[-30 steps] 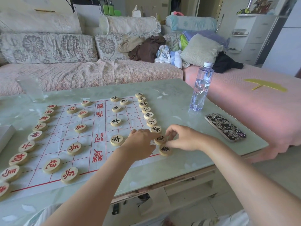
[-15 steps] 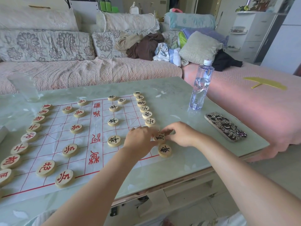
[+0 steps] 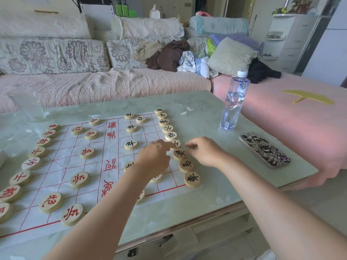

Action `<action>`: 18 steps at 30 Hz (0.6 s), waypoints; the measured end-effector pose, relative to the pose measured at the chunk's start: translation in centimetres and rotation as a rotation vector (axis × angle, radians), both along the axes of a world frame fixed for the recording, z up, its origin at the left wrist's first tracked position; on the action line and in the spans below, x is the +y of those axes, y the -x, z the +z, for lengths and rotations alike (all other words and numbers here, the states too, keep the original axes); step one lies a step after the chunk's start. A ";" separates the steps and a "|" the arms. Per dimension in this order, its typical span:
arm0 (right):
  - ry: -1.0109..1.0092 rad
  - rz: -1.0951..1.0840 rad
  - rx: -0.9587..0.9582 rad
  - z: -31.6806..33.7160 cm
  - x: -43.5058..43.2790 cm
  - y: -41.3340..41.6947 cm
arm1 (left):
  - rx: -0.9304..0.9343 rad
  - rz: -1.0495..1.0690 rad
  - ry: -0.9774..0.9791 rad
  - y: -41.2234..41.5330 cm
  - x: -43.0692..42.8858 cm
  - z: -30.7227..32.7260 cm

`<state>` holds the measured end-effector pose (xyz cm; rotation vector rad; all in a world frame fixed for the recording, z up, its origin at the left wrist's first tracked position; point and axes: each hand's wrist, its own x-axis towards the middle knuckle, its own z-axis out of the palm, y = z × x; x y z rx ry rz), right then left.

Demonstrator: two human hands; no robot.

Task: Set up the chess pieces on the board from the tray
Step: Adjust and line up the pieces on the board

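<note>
Nearly all pieces (image 3: 87,153) sat on the board (image 3: 62,163). Left hand (image 3: 155,158), fingers loose, touched one black piece (image 3: 177,143); right hand (image 3: 204,152) curled beside it (grip unclear). Next, probably: straighten the row.

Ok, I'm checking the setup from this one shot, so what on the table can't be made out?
All in the head view:
Hidden: black pieces under the left hand and forearm, characters covered.
Cut off: red pieces at the frame's left edge.
Cut off: white object at the left edge; cannot tell if it is the tray.
</note>
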<state>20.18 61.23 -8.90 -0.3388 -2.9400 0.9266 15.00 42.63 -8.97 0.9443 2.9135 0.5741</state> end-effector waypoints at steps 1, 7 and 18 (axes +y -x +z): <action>0.006 0.006 -0.013 0.0 -0.1 0.4 | -0.013 -0.015 0.014 0.1 0.2 -0.3; 0.121 -0.005 -0.072 -0.9 0.6 2.5 | -0.010 -0.082 0.062 0.6 1.0 -1.1; 0.176 0.013 -0.027 -1.3 0.8 2.3 | 0.016 0.026 -0.007 0.9 1.0 -1.0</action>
